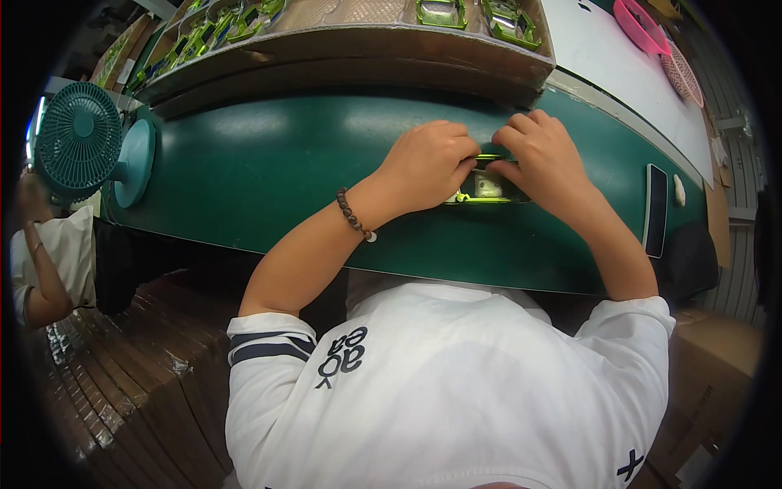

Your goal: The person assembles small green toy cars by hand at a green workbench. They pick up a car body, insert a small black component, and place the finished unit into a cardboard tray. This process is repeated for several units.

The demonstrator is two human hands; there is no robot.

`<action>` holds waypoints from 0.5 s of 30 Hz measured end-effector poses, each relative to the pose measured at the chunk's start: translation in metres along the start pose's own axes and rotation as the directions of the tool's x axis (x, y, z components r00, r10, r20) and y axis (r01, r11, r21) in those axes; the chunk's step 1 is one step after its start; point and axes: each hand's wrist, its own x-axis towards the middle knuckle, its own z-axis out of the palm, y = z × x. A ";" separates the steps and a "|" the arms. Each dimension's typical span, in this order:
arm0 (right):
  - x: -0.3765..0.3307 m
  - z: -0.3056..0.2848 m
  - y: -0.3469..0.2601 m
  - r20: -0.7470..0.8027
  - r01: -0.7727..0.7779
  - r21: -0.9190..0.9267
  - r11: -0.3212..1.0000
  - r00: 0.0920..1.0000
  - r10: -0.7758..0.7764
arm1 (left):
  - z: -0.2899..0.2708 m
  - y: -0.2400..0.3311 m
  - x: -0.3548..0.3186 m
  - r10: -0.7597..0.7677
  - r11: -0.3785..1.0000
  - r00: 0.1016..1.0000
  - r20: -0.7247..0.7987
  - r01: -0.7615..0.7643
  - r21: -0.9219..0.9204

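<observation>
A lime-green plastic frame with a dark, clear-looking inside and a pale block in its middle lies on the green table near its front edge. My left hand is closed at the frame's far left part, thumb and forefinger pinched together there. From the other side my right hand grips the far right part, its fingers curled and its thumb reaching over the inside. Both hands cover the frame's ends, so its full shape is hidden. A beaded bracelet is round my left wrist.
Beyond my hands stands a cardboard box with several similar green frames. A teal fan is at the left; a co-worker's arm shows below it. At the right lie a phone-like slab and a pink basket.
</observation>
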 end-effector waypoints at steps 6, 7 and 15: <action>-0.003 0.005 0.001 0.163 -0.024 0.102 0.995 0.987 0.007 | -0.001 0.008 0.004 -0.052 0.992 0.998 0.047 0.046 0.118; -0.003 0.005 0.000 0.162 -0.033 0.118 0.992 0.987 0.014 | 0.000 0.009 0.003 -0.056 0.990 0.997 0.057 0.048 0.135; 0.006 0.011 0.003 0.228 -0.039 0.198 0.979 0.974 -0.007 | 0.009 0.008 0.002 -0.067 0.984 0.997 0.035 0.061 0.167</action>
